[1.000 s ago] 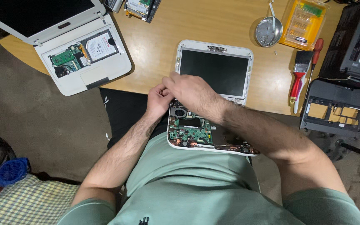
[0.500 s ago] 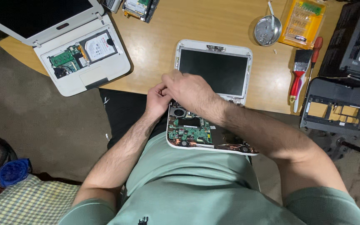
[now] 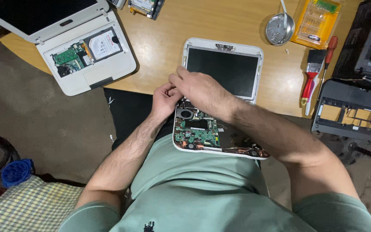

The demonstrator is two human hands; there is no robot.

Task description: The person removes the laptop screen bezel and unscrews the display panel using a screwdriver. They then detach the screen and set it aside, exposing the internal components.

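While the small white laptop (image 3: 217, 116) lies open, half on the person's lap and half on the surface (image 3: 159, 56), both hands pinch near its hinge: left hand (image 3: 165, 101), right hand (image 3: 202, 90). Pulling hard could snap it, or it might slide off.

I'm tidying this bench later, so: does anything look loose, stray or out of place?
One small screw lies loose on the bare table, outside the round metal dish beside it. The paintbrush and red screwdriver lie near the edge. Both laptops are opened up, boards bare, but nothing looks spilled.
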